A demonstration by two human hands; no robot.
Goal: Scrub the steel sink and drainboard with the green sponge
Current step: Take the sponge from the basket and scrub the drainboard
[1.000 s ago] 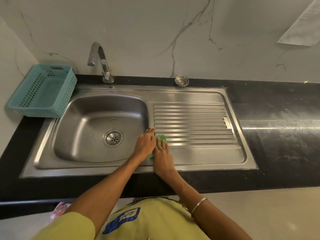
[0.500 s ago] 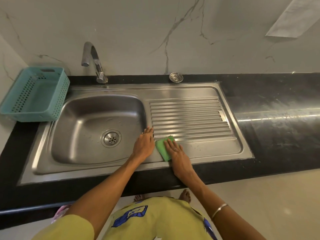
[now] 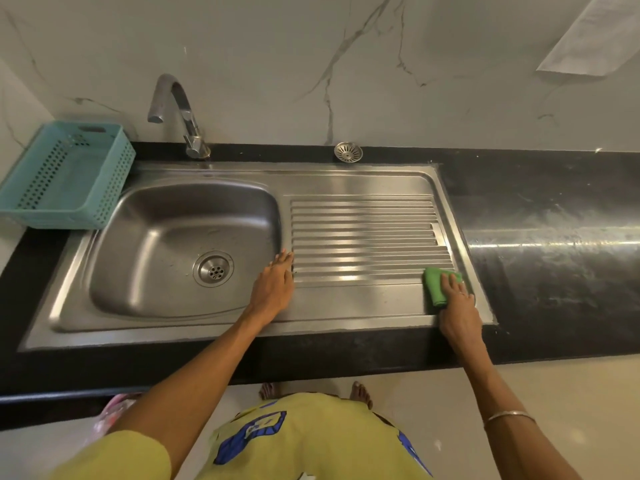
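Sponge (image 3: 437,285) under right hand (image 3: 457,313) on drainboard (image 3: 367,233); no legible writing.

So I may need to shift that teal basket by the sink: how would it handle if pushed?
The teal basket looks like thin perforated plastic, so probably light. It sits tilted, seemingly partly on the sink rim, so it may rock or slide easily.

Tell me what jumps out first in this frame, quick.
The green sponge stands out against the steel, pressed under the right hand at the near right corner of the drainboard. The left hand rests flat on the strip between the sink basin and the drainboard ribs. A teal perforated basket sits on the counter at far left, beside the tap.
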